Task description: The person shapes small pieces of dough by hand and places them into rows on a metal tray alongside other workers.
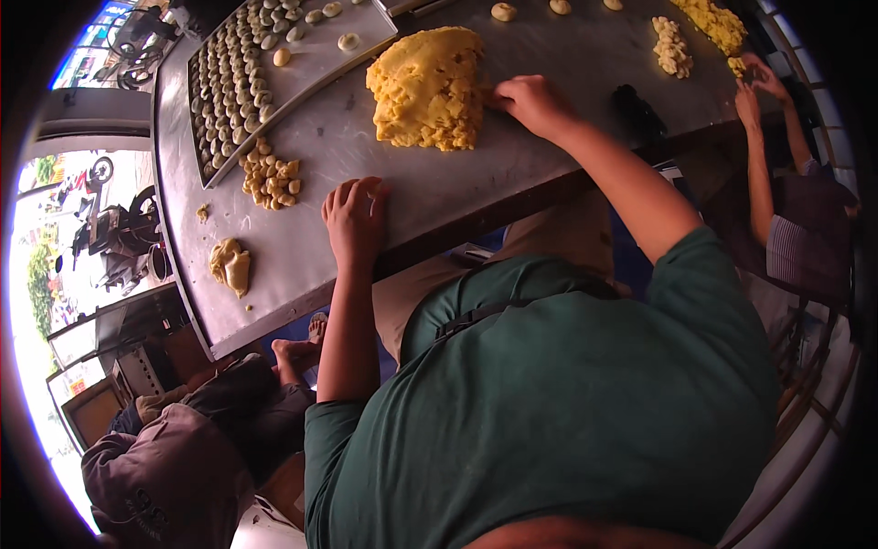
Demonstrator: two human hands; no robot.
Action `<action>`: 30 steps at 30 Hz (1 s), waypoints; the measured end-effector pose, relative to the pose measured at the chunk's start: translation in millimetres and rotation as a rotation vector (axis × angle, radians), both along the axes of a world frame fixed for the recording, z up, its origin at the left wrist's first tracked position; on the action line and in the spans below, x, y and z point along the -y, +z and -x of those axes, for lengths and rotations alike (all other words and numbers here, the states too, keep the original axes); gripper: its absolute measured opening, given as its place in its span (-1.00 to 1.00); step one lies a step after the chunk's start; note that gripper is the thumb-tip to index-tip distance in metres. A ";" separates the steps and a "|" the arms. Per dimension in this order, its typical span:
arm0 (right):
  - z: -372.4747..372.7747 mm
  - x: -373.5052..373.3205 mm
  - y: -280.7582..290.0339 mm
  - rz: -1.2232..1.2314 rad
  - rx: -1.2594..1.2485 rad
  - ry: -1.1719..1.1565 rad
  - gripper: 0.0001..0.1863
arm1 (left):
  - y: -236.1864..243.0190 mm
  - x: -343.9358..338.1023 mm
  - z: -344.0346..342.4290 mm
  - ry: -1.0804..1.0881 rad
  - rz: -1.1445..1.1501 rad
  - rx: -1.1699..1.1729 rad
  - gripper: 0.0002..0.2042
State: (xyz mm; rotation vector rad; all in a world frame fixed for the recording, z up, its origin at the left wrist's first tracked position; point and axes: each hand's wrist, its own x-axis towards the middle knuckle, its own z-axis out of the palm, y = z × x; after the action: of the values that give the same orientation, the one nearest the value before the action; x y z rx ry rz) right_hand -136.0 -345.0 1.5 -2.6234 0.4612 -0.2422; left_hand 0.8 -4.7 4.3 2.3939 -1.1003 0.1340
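A large, crumbly yellow dough mound (422, 87) rests on the steel table (320, 128). At its right side, my right hand (535, 108) has its fingers curled in against the dough. My left hand (352, 220) lies near the table's front edge with bent fingers; whether anything is under them is hidden. Left of it is a pile of small yellowish dough balls (273, 180), and lower left a smooth dough lump (229, 263). At the upper left a metal tray (393, 27) holds rows of small pale rounds.
A co-worker's hands (759, 87) handle yellow dough (709, 23) at the right. A black object (637, 114) lies by the table's front edge. Another person (174, 467) sits low at the left. Motorcycles (114, 229) stand outside beyond the table's left side.
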 end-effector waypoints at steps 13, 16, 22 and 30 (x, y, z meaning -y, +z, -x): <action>17.3 -24.9 0.8 -0.048 0.409 -0.028 -0.84 | -3.9 2.0 -1.5 -0.023 0.003 0.006 -0.80; 35.3 -24.9 -18.7 0.143 0.452 -0.145 -0.73 | 0.2 0.5 -2.7 -0.009 0.009 0.002 -0.81; 34.7 -45.9 0.7 0.021 0.135 -0.084 -0.76 | -0.8 1.3 -1.6 -0.020 0.021 -0.010 -0.80; -3.2 -14.3 19.1 0.323 -0.248 0.063 -0.85 | -2.8 -0.6 -3.3 -0.018 0.026 -0.008 -0.80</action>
State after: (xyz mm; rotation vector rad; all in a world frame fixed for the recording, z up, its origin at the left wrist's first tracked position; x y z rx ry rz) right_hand -132.9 -330.6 20.7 -2.9961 0.4512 0.0346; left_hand 4.1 -4.2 1.5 2.3584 -1.1098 0.1313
